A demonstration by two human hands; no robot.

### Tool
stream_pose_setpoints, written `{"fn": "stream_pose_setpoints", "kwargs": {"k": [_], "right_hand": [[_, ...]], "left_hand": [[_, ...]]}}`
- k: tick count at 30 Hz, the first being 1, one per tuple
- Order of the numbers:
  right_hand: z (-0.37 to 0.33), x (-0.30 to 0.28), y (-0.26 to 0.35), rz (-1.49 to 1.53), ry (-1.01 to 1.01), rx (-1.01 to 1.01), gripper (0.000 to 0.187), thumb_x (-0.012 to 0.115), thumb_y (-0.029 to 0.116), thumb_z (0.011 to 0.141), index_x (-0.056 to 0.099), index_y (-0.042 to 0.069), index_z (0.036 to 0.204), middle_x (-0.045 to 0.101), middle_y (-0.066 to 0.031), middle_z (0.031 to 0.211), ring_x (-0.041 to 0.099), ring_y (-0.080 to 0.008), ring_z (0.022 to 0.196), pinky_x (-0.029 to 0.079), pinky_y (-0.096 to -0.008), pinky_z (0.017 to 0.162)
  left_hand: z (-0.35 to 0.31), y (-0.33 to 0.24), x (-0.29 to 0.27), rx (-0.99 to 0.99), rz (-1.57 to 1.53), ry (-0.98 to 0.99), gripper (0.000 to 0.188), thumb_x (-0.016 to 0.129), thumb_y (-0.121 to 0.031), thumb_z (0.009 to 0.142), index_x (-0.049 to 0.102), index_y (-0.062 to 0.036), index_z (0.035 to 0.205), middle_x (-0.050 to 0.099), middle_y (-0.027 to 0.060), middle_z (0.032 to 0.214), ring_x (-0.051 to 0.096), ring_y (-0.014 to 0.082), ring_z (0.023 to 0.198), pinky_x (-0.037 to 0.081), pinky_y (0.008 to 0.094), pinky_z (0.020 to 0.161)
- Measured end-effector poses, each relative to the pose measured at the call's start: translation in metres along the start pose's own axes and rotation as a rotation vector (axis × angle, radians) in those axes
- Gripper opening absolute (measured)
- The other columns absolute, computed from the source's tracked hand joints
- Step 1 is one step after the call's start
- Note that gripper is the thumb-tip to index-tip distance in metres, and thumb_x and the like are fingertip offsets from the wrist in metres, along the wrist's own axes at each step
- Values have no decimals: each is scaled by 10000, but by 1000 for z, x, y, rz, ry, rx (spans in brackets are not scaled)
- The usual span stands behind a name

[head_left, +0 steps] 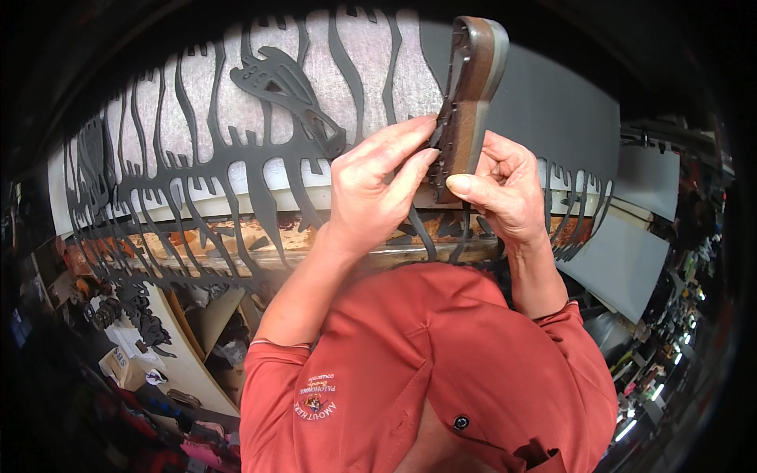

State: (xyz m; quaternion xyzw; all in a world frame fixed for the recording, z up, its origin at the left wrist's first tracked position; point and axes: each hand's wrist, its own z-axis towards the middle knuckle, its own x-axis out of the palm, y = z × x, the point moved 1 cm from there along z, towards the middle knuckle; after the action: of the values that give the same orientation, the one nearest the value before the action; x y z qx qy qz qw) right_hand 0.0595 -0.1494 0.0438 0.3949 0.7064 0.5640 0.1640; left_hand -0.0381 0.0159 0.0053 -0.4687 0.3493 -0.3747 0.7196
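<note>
- Okay, dark sheet (544,102): under the layered block and out to both sides, uncut to its right, full of cut-out gaps to its left.
- White slab (197,207): beneath that sheet, below the block.
- Wooden ledge (382,257): your side of the block, cut strips hanging over it.
- Layered block (475,102), brown and grey: on edge, tilted, raised in your hands.
- Left hand (367,177): thumb and fingertips narrow at the block's dark face; can't tell if pinching anything.
- Right hand (509,185): clasping the block's near end, thumb in front.
- Loose cut piece (292,94): left of the block, atop the sheet.
</note>
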Motion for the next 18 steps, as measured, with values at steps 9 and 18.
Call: {"fn": "stream_pose_setpoints", "kwargs": {"k": [9, 18], "right_hand": [[-3, 7, 7, -31, -28, 12, 410, 847, 73, 913, 716, -61, 1278, 440, 125, 648, 366, 21, 572, 325, -177, 545], [6, 34, 2, 55, -250, -79, 552, 717, 102, 1037, 510, -152, 1481, 615, 24, 776, 594, -58, 695, 484, -210, 662]], "left_hand": [[8, 2, -5, -257, -285, 12, 211, 783, 53, 925, 786, 13, 1132, 785, 128, 1149, 760, 178, 1019, 624, 291, 886], [6, 5, -51, -182, -128, -224, 178, 739, 91, 951, 757, 32, 1118, 773, 118, 1084, 750, 164, 967, 617, 300, 872]]}}
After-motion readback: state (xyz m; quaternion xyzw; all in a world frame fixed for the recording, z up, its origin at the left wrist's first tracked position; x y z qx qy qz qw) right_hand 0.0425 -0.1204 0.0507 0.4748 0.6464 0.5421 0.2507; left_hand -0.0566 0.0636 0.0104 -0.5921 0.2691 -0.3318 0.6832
